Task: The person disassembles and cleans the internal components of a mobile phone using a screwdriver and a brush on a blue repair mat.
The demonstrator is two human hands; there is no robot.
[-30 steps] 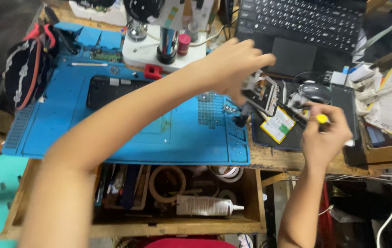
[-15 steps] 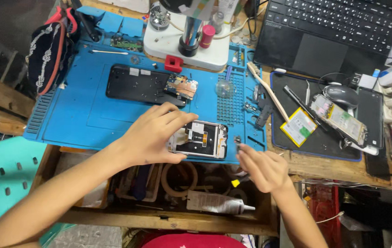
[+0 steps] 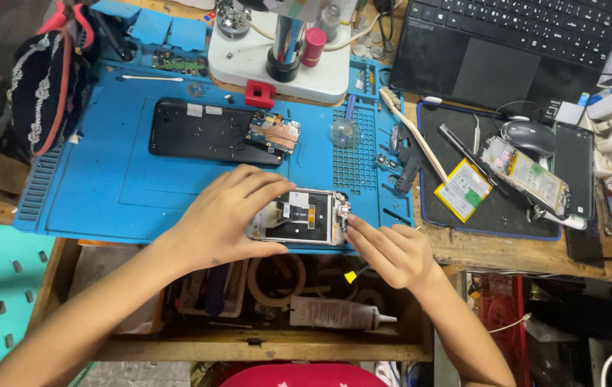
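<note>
The opened phone frame (image 3: 304,217) lies flat at the near edge of the blue work mat (image 3: 105,186), just above the open wooden drawer (image 3: 249,344). We see the left hand (image 3: 223,218) curled over its left end, fingers spread along the top edge and thumb under the near edge, grasping it against the mat. The right hand (image 3: 388,251) sits at the frame's right end, fingers pinched around a small screwdriver (image 3: 352,274) with a yellow end; its tip is hidden behind the fingertips, which touch the frame's right corner. Farther up the mat lies a black phone back (image 3: 198,132) with a circuit board (image 3: 274,132) resting on its right end. To the right, on a dark mat (image 3: 499,211), sit a yellow battery (image 3: 464,190) and a mouse (image 3: 528,136). A glue tube (image 3: 338,313) lies in the drawer.
</note>
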